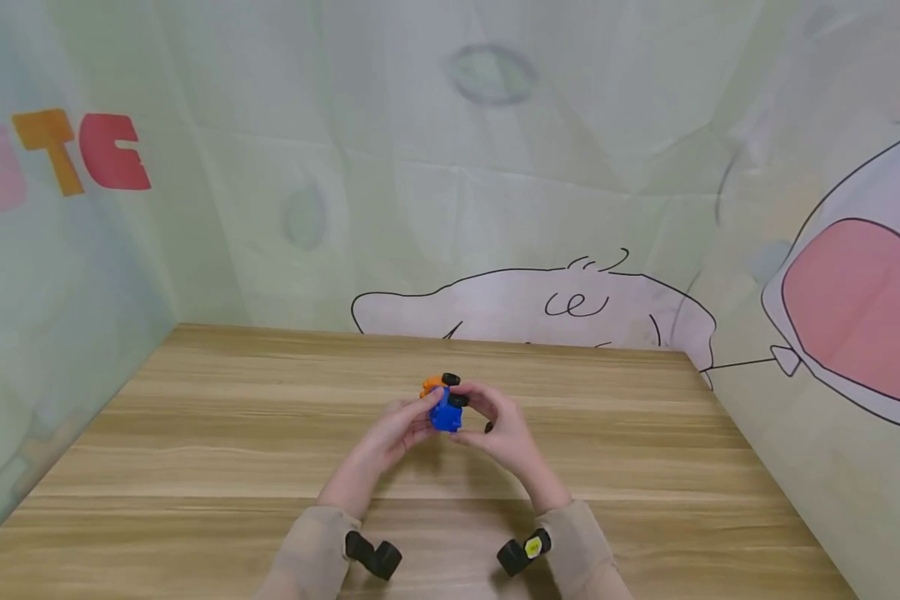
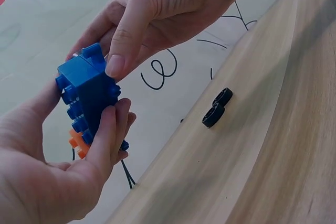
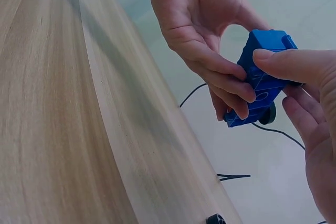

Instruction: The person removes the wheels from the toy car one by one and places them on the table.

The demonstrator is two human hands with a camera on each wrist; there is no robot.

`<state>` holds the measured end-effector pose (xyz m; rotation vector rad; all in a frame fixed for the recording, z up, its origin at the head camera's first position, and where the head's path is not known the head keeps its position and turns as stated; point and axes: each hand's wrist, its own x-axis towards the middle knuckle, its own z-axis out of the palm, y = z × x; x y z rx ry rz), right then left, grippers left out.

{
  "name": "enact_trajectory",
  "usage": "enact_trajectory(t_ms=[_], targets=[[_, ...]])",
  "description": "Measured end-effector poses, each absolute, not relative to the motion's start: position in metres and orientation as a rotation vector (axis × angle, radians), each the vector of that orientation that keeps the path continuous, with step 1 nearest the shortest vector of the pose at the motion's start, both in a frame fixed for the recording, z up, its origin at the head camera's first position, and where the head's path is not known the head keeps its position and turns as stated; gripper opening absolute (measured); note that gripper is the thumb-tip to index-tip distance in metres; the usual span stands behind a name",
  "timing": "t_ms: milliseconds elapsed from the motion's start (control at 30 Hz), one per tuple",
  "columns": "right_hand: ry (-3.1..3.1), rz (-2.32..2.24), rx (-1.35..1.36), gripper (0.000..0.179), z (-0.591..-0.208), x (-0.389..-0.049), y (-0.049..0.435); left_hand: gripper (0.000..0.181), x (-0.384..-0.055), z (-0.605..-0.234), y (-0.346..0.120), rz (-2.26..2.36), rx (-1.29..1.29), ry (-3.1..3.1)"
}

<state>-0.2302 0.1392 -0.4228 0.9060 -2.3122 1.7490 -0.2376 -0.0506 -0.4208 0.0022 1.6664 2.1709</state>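
In the head view, a blue toy vehicle of building blocks (image 1: 446,417) is held up over the table between both hands. The left hand (image 1: 399,432) grips it from one side, its thumb lying across the blue body. From the other side, the right hand (image 1: 507,423) pinches it; the right wrist view shows the thumb pressed on the blue face. An orange block part (image 2: 79,142) sticks out past the blue body. One black wheel (image 3: 269,114) shows at the toy's underside in the right wrist view, partly hidden by fingers.
Two loose black wheels (image 2: 213,115) lie close together on the wooden table (image 1: 270,400), mostly hidden behind the right hand in the head view. A printed cloth backdrop (image 1: 390,208) rises along the table's back and sides. Black wrist cameras (image 1: 375,557) are strapped over both sleeves.
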Motion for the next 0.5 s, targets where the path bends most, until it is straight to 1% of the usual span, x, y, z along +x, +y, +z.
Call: enact_trajectory(t_ms=[133, 400, 500], targets=[[-2.306, 1.758, 0.919, 0.058, -0.4211, -0.229, 0.139, 0.061, -0.2375, -0.4196, -0.0515, 2.192, 0.025, 1.643], [-2.265, 1.792, 0.957, 0.059, -0.4179, -0.2282, 0.1431, 0.053, -0.2387, -0.4194, -0.054, 2.221, 0.082, 1.616], [-2.236, 1.805, 0.949, 0.056, -0.4171, -0.2287, 0.147, 0.052, -0.2396, -0.4201, -0.0547, 2.217, 0.096, 1.627]])
